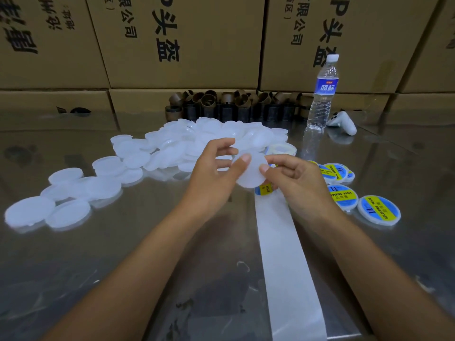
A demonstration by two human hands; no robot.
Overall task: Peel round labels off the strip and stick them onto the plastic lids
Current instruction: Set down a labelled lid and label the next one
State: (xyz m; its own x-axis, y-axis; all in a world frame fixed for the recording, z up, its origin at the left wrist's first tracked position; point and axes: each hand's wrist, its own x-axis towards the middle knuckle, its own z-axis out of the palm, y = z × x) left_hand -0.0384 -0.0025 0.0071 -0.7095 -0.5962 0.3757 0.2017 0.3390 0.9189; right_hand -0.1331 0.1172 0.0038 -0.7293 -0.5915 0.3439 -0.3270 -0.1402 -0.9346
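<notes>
My left hand (216, 173) pinches a plain white plastic lid (250, 172) at its left edge, thumb on top. My right hand (295, 178) holds the same lid at its right edge, above the table. A blue and yellow round label (264, 189) peeks out just below the lid, at the top of the white backing strip (283, 254), which runs toward me. A heap of unlabelled white lids (172, 148) lies at the centre and left. Labelled lids (379, 209) lie to the right.
The steel table (123, 267) is backed by stacked cardboard boxes (182, 45). A water bottle (322, 94) stands at the back right beside a white controller (343, 123). Brown and black cardboard rings (234, 104) line the back. A label roll (283, 150) lies behind my hands.
</notes>
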